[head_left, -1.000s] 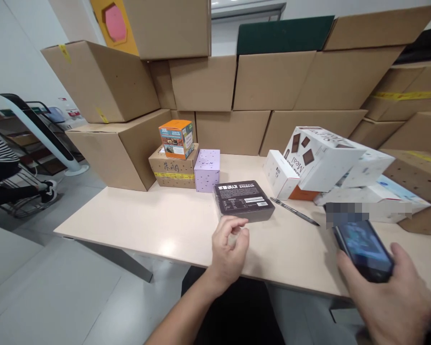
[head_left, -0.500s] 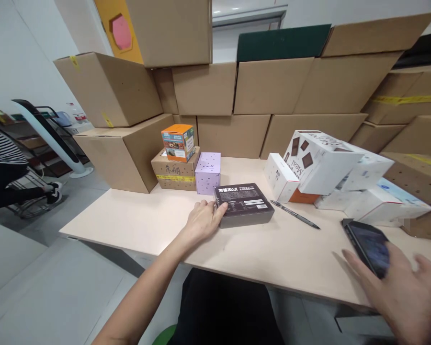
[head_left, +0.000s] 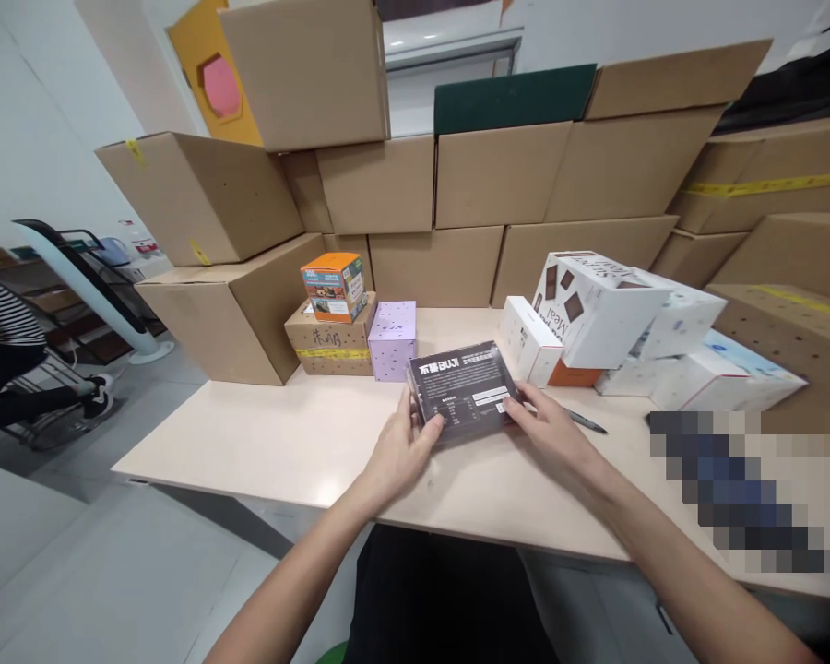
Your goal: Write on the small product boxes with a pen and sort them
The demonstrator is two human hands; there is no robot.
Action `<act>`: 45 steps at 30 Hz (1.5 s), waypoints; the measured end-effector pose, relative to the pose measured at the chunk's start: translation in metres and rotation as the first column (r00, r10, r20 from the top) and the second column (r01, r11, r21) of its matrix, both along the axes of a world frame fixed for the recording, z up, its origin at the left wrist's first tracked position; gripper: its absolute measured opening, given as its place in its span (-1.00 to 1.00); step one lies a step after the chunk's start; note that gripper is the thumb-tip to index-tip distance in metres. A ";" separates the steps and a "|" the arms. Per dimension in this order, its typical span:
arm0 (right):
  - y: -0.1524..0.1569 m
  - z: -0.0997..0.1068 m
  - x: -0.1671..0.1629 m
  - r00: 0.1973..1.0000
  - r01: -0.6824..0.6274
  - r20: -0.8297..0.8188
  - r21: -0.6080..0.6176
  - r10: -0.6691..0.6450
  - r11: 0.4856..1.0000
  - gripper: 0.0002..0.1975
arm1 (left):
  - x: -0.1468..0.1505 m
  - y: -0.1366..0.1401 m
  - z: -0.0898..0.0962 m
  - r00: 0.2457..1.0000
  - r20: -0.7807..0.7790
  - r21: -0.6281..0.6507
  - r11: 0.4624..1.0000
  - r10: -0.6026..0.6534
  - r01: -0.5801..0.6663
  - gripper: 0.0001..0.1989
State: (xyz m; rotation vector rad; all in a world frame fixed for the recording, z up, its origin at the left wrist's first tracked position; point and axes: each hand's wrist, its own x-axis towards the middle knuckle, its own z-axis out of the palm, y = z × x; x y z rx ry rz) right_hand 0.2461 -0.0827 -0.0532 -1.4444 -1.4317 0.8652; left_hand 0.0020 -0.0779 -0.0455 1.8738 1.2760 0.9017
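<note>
A flat dark box [head_left: 460, 383] with white print is tilted up toward me above the table's front half. My left hand [head_left: 402, 447] grips its left edge, thumb on the printed face. At the right edge my right hand [head_left: 543, 424] holds it too, thumb over the lower corner by a white label. The fingers behind the box are hidden. A pen [head_left: 586, 421] lies just beyond my right hand, partly covered by it. To the far right is a dark, pixelated shape [head_left: 740, 489] on the table, where the phone was.
A lilac box [head_left: 393, 341] stands behind the dark box, beside a small carton [head_left: 328, 341] with an orange box [head_left: 333, 288] on top. White boxes [head_left: 595, 309] are piled at right. Large cartons [head_left: 435, 267] wall the table's back. A seated person [head_left: 6, 323] is at far left.
My right hand has left the phone at the right and come to the dark box. The box, flat on the table before, is now tilted up between both hands.
</note>
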 end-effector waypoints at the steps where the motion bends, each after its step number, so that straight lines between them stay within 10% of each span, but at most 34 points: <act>1: -0.002 -0.001 0.000 0.997 0.014 -0.072 0.075 -0.008 0.997 -0.58 | 0.003 -0.004 0.001 0.993 0.118 -0.022 1.000 -0.009 0.012 -0.27; 4: -0.005 0.006 0.001 0.981 0.037 -0.196 0.212 0.005 0.976 -0.54 | 0.010 -0.008 0.011 0.955 0.296 -0.076 0.997 0.016 0.007 0.03; 8: 0.001 0.012 0.000 0.959 0.079 -0.281 0.215 -0.015 0.973 -0.43 | 0.009 0.004 0.041 0.959 0.281 0.106 0.992 0.035 -0.067 -0.21; 12: 0.002 0.003 0.000 0.979 0.176 -0.133 0.154 -0.156 0.972 -0.49 | -0.001 0.033 0.066 0.946 0.133 0.519 0.792 0.296 -0.320 -0.09; 16: 0.000 -0.003 0.008 0.960 0.231 0.110 0.214 -0.258 0.949 -0.59 | -0.003 0.071 0.073 0.836 0.016 0.642 0.635 0.549 -0.429 0.04; 24: 0.007 -0.001 0.024 0.810 0.268 0.435 0.321 -0.393 0.908 -0.68 | 0.002 0.096 0.060 0.711 -0.235 0.699 0.623 0.663 -0.350 0.03; 29: 0.014 0.022 0.016 0.323 0.292 0.820 0.387 -0.472 0.874 -0.68 | -0.008 0.090 0.046 0.772 -0.205 0.756 0.598 0.602 -0.266 -0.35; 33: 0.031 0.028 0.010 0.125 0.290 0.877 0.415 -0.464 0.862 -0.67 | -0.012 0.099 0.038 0.773 -0.318 0.725 0.666 0.549 -0.176 -0.73; 45: 0.065 0.014 0.007 0.290 0.346 0.835 0.363 -0.467 0.865 -0.71 | -0.007 0.094 0.027 0.755 -0.395 0.695 0.708 0.524 -0.127 -0.65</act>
